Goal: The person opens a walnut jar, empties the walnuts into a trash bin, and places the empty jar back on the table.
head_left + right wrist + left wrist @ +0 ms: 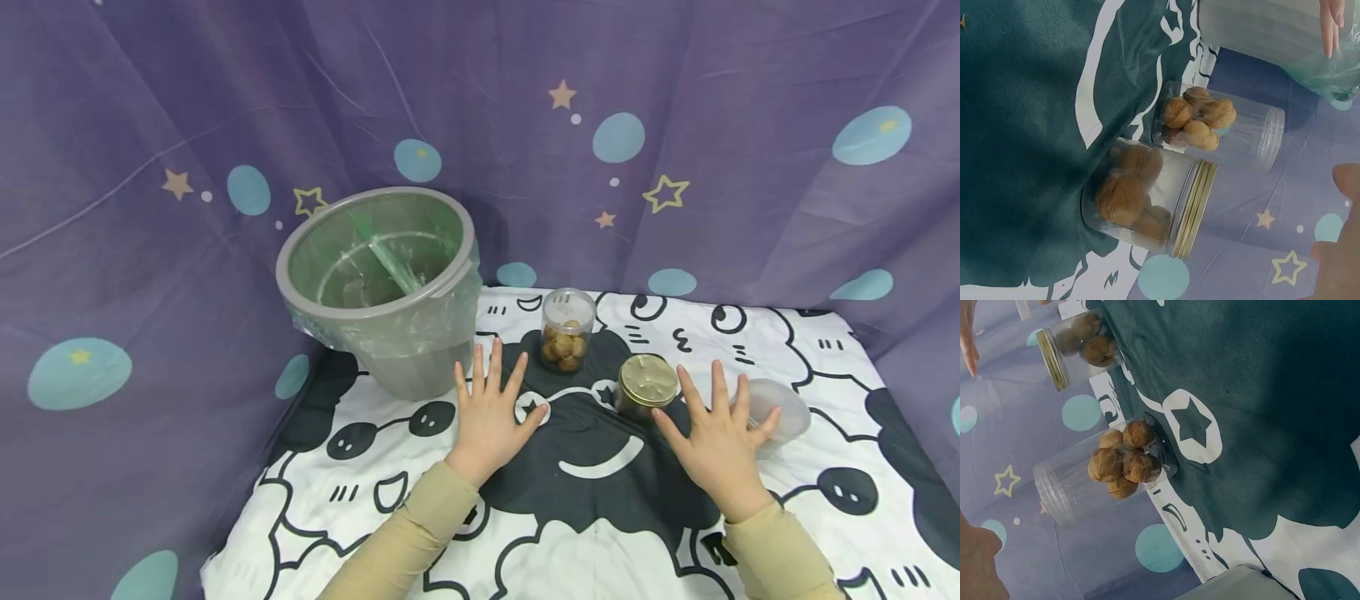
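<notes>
My left hand (491, 429), fingers spread, is held over the cloth to the right of and nearer than the bin, holding nothing. My right hand (716, 454) is spread too, with its thumb and index finger right beside a clear jar with a gold lid (648, 382). Large walnuts (1124, 199) show inside that jar in the right wrist view. Farther back, between the hands, stands a clear jar with a threaded rim (568, 329); several walnuts (1107, 464) fill its lower part. A translucent white round container (783, 408) is partly hidden behind the right fingers.
A grey bin (416, 367) with a thin green bag over its rim stands at the back left. The black-and-white cartoon cloth (592, 546) covers the surface. Behind it hangs a purple curtain (510, 75) with stars and blue ovals.
</notes>
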`<state>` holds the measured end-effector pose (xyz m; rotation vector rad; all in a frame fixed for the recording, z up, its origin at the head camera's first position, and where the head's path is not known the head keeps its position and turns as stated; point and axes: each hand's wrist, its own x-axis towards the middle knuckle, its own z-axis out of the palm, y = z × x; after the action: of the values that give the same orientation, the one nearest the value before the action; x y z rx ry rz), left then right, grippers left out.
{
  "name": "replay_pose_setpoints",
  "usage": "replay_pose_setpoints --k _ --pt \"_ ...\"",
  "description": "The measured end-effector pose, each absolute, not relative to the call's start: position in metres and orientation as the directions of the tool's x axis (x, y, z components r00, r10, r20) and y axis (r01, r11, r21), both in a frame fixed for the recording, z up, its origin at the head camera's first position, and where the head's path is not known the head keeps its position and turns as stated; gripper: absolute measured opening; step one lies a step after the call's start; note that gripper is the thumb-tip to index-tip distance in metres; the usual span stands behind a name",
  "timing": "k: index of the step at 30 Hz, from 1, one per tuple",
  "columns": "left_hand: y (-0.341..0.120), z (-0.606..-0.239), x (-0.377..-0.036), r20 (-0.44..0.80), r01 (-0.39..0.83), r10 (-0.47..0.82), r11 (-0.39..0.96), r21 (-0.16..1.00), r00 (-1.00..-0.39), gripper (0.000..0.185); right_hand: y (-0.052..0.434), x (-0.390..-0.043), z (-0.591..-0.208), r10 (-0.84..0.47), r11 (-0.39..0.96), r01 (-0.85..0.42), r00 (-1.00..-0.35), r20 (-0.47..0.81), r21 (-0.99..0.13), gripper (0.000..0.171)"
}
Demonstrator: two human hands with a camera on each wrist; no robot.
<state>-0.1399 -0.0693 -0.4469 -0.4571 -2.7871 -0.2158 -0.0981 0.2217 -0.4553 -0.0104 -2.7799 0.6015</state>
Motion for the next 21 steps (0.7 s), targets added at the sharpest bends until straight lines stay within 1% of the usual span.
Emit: replay_pose_setpoints --k 7,12,16,19,21 --pt "-0.068 -0.448 -0.141 0.32 0.338 0.292 0.936 0.099 -0.901 0.075 0.231 -0.098 -0.454 0.077 0.908 -0.054 -0.953 0.294 -0.414 0.071" --pt "-0.068 -0.449 -0.141 0.294 0.335 0.295 0.937 0.096 -0.909 0.074 0.248 -0.096 -0.451 0.12 0.885 -0.06 -0.929 0.35 -0.462 0.067" --pt "-0.069 -0.449 -0.141 0.289 0.346 0.306 0.933 0.097 -0.907 0.073 0.269 -0.093 -0.447 0.196 0.829 -0.05 -0.907 0.373 -0.557 0.059" --pt "-0.07 -0.448 -0.141 0.292 0.374 0.33 0.921 0.11 -0.898 0.071 0.288 -0.091 -0.445 0.284 0.754 0.008 -0.905 0.316 -0.656 0.055" --pt "-0.07 -0.448 -0.141 0.303 0.405 0.356 0.907 0.117 -0.884 0.069 0.302 -0.089 -0.445 0.361 0.69 0.07 -0.896 0.258 -0.721 0.054"
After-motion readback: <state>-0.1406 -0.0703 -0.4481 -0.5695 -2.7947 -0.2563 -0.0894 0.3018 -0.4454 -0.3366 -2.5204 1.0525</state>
